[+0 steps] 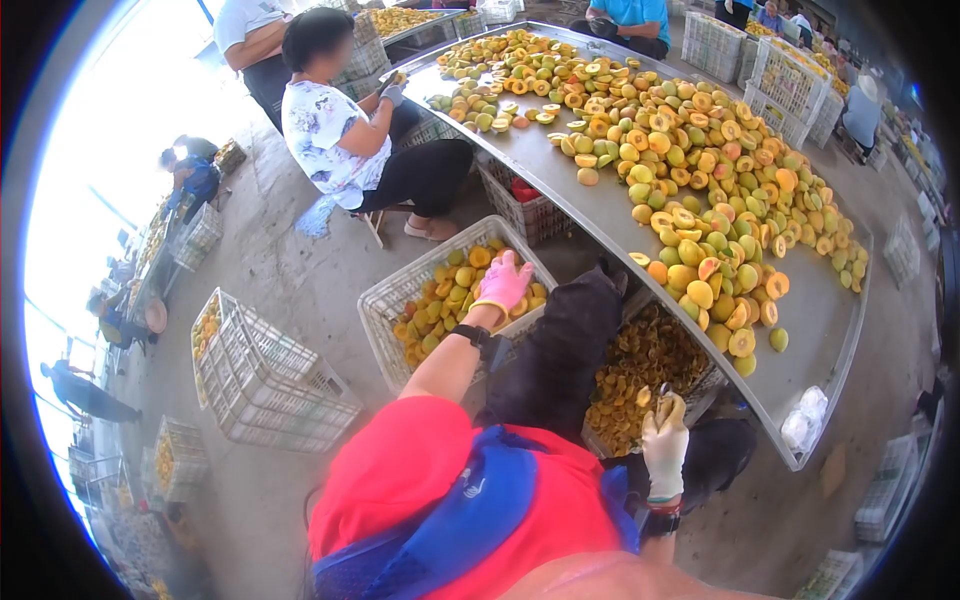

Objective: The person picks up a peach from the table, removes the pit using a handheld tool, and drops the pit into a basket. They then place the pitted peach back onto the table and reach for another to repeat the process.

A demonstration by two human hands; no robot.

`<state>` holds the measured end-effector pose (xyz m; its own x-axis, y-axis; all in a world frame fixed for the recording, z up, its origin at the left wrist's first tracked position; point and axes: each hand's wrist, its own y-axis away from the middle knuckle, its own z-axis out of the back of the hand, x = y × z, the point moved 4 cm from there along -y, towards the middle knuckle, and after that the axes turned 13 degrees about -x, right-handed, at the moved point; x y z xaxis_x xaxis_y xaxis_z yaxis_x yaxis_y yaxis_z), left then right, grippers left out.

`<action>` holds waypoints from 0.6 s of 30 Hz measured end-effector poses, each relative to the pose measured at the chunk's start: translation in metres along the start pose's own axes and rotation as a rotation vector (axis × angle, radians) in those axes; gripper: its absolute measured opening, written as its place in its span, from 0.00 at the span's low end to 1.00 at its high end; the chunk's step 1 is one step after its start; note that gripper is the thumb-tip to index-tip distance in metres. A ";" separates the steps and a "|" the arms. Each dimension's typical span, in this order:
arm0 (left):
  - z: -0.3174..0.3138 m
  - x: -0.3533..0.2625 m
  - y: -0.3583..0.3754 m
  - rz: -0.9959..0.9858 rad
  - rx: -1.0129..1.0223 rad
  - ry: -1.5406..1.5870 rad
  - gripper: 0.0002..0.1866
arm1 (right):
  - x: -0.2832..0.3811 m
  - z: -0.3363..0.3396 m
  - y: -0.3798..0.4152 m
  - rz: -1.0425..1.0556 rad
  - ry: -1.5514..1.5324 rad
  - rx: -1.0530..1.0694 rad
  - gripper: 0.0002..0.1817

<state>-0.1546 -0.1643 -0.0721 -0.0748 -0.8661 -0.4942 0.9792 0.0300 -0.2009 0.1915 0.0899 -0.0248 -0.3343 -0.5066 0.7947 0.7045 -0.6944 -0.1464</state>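
Note:
My left hand (505, 283), in a pink glove, rests on the apricot-like fruit (450, 297) in a pale plastic crate (378, 318) by my left leg. Its fingers are stretched out over the fruit, and no piece shows firmly gripped in it. In a white glove with tan fingers, my right hand (664, 445) is closed round a small metal-tipped tool (664, 390); most of the tool is hidden by the fingers. Just beyond it, between my legs, a crate holds brownish-orange fruit pieces (650, 360).
A metal table (610, 215) heaped with halved fruit (700, 150) slopes across the front right. A white plastic bag (803, 420) lies at its near corner. One co-worker (335, 130) sits at the table's left side. More crates (265, 375) stand on the floor to my left.

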 end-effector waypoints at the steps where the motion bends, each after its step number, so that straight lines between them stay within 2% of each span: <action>1: -0.003 -0.006 -0.002 -0.054 -0.003 0.082 0.30 | 0.005 0.002 0.000 0.013 -0.060 -0.056 0.27; 5: -0.015 -0.052 -0.003 -0.240 0.054 0.358 0.28 | 0.013 0.002 0.001 0.044 -0.316 -0.274 0.33; 7: -0.019 -0.088 0.002 -0.342 0.072 0.417 0.27 | 0.011 0.005 -0.002 0.108 -0.228 -0.170 0.33; 9: -0.018 -0.124 0.006 -0.391 0.180 0.402 0.26 | 0.003 0.006 -0.004 0.121 -0.152 -0.077 0.32; 11: -0.037 -0.149 0.005 -0.520 0.201 0.322 0.27 | -0.008 0.004 -0.004 0.084 -0.091 0.000 0.32; 12: -0.045 -0.160 0.005 -0.582 0.211 0.282 0.28 | -0.008 0.006 -0.005 0.076 -0.116 -0.022 0.31; 16: -0.068 -0.194 0.004 -0.617 0.299 0.154 0.29 | -0.005 0.013 -0.001 -0.016 -0.167 -0.112 0.30; 18: -0.078 -0.199 -0.005 -0.620 0.244 0.011 0.30 | -0.006 0.015 -0.005 -0.087 -0.147 -0.141 0.31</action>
<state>-0.1592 0.0468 -0.0392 -0.6386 -0.6815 -0.3574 0.7686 -0.5870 -0.2543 0.1997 0.1041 -0.0202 -0.2878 -0.3691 0.8837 0.5794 -0.8018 -0.1462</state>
